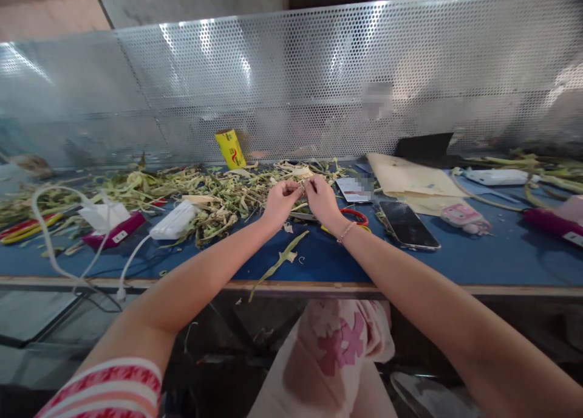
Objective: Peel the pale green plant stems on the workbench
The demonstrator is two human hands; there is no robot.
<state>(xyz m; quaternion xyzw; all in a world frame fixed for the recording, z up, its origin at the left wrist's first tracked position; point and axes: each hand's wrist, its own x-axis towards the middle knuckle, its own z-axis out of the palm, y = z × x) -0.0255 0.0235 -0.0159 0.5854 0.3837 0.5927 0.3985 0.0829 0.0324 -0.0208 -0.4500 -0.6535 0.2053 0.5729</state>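
Your red-and-white striped sleeve (121,387) was nearest the camera, at lower left, with pale cloth (294,369) bearing pink shapes over your lap. Both your forearms reached over the front edge of the blue surface (328,263), and your left grip (279,200) and right grip (321,199) met near the middle, fingertips pinched together on a small pale piece (302,188). That piece lay right between the fingertips, most of it covered by them, so its full shape could not be told. The plant heap (221,202) spread behind your hands and out to your left, close beside the left grip; it looked dry and tangled, a mix of dull green, yellowish and brown stems and curled leaves. Below your hands, well clear of the fingers, a long narrow green leaf (279,263) slanted toward you, its tip past the front edge, with a whitish scrap (288,256) beside it. A red loop (356,216) lay just beyond your right wrist, which wore a thin bracelet (347,231). Farther right you had a dark-screened phone (409,225) and a pink case (464,217); behind the heap, a yellow tube (230,149) stood tilted near the perforated metal panel (310,90).
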